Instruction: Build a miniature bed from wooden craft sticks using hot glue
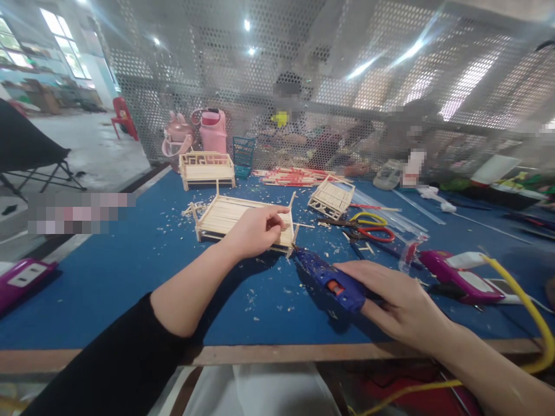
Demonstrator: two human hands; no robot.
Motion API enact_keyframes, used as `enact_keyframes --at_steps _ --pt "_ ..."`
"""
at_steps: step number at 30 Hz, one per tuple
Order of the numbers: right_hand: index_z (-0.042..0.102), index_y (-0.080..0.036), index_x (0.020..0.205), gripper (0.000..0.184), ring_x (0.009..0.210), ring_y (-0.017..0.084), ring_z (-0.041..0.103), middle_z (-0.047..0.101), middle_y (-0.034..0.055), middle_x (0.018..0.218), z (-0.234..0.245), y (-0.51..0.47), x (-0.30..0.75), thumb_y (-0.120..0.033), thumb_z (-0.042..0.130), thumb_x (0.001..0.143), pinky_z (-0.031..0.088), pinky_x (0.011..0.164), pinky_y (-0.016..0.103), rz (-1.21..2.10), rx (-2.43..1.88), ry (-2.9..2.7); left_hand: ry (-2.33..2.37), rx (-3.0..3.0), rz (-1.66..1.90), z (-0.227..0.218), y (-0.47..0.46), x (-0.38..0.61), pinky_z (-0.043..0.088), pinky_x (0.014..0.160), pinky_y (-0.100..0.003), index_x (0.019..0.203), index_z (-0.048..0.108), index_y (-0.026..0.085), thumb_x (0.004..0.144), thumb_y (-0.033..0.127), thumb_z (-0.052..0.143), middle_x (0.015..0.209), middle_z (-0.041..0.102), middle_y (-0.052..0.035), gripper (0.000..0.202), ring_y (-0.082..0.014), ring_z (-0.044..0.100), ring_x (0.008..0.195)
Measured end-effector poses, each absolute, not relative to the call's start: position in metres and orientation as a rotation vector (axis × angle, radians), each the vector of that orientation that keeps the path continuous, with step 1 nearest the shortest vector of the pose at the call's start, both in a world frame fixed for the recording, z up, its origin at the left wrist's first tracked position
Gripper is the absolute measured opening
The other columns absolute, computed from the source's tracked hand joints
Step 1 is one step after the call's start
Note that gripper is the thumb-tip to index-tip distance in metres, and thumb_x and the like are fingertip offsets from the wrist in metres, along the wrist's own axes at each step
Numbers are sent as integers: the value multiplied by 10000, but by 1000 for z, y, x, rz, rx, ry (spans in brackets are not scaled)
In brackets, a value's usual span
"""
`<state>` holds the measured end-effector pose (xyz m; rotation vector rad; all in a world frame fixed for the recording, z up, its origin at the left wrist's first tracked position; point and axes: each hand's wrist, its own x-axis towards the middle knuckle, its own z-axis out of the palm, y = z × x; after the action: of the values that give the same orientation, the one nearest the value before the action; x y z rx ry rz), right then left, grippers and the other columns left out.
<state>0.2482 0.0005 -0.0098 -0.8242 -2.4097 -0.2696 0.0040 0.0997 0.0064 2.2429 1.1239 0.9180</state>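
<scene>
My left hand (256, 229) rests on a small bed frame of wooden sticks (221, 215) on the blue table (130, 271), fingers curled and pinching at its right end. My right hand (396, 300) grips the handle of a blue glue gun (329, 278) that lies low over the table. Its nozzle points at the frame's near right corner post.
A finished stick bed (207, 168) and a smaller stick frame (332, 198) stand farther back. Scissors with red and yellow handles (368, 226), red sticks (295, 176), a purple power strip (459, 280) and wood shavings lie around. Other people sit behind a mesh screen (347, 86).
</scene>
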Motion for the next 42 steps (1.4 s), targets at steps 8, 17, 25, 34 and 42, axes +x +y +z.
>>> enact_keyframes --at_steps 8,17,25,34,42 --pt "528 -185 1172 299 905 196 680 714 104 997 -10 1 250 -190 420 894 567 763 307 -300 -865 -2399 1108 2223 915 5 101 3 486 684 -234 1188 570 111 724 66 475 811 706 -26 476 -115 622 689" --pt "522 -203 1181 306 858 186 680 717 83 972 -14 3 251 -187 427 890 553 725 305 -285 -893 -2374 1100 2193 920 4 102 4 493 686 -237 1176 575 102 712 64 477 814 702 -34 475 -115 624 696" --pt "530 -200 1169 292 868 202 685 717 95 975 -16 2 258 -210 419 899 558 717 322 -334 -936 -2355 1001 2073 986 6 96 7 513 729 -256 1099 618 120 709 159 547 840 697 -39 398 -125 634 747" --pt "507 -205 1173 310 878 208 681 711 103 975 -16 -2 259 -177 434 873 554 718 338 -285 -865 -2376 950 1909 987 4 100 15 521 748 -281 862 678 140 699 227 650 798 708 -31 187 -133 643 735" --pt "501 -199 1195 319 901 209 677 712 110 995 -16 0 255 -200 441 881 548 753 355 -308 -837 -2388 923 1857 983 3 102 17 523 723 -270 946 689 142 697 203 671 775 707 -18 258 -129 646 725"
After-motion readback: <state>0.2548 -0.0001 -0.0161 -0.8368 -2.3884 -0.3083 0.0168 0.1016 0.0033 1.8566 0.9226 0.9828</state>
